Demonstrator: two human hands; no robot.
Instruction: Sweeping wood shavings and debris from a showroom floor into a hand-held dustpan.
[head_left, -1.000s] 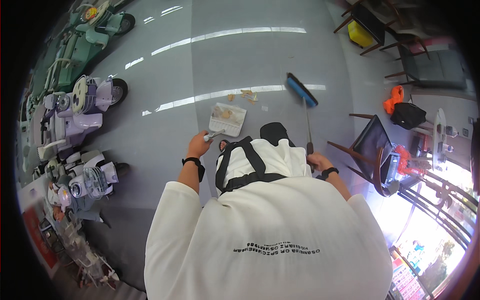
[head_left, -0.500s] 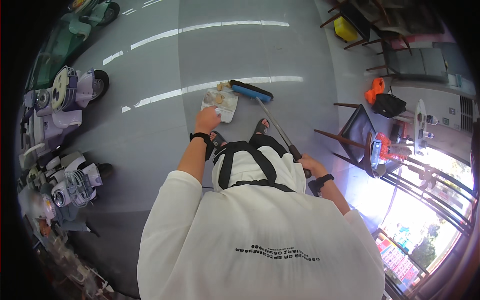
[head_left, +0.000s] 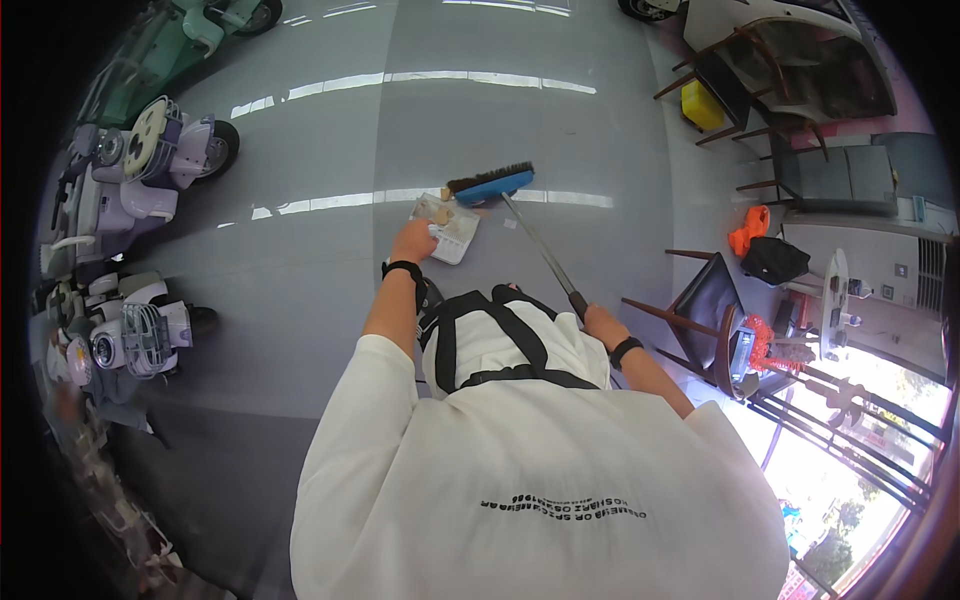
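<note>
My left hand (head_left: 414, 241) is closed on the near end of a pale dustpan (head_left: 457, 246) that lies low at the floor. Tan scraps (head_left: 443, 215) lie in the pan, and another tan piece (head_left: 446, 192) shows by its far edge. A broom with a blue head (head_left: 497, 187) and dark bristles is at the pan's far right side, its left end close to the pan's mouth. Its grey handle (head_left: 540, 240) slants back to a dark grip, which my right hand (head_left: 604, 328) is wrapped around. A small pale scrap (head_left: 510, 224) lies on the floor beside the handle.
Lilac scooters (head_left: 150, 190) stand along the left, with a green one (head_left: 190, 40) farther off. At the right is a dark chair (head_left: 700, 305) with wooden legs, and a black bag (head_left: 775, 260) lies by an orange item (head_left: 748, 230). Grey tiled floor (head_left: 300, 300) spreads between.
The broom head has swung left toward the dustpan, and its right end now angles away from me. My right hand has shifted with the handle. Less of the tan debris shows outside the pan.
</note>
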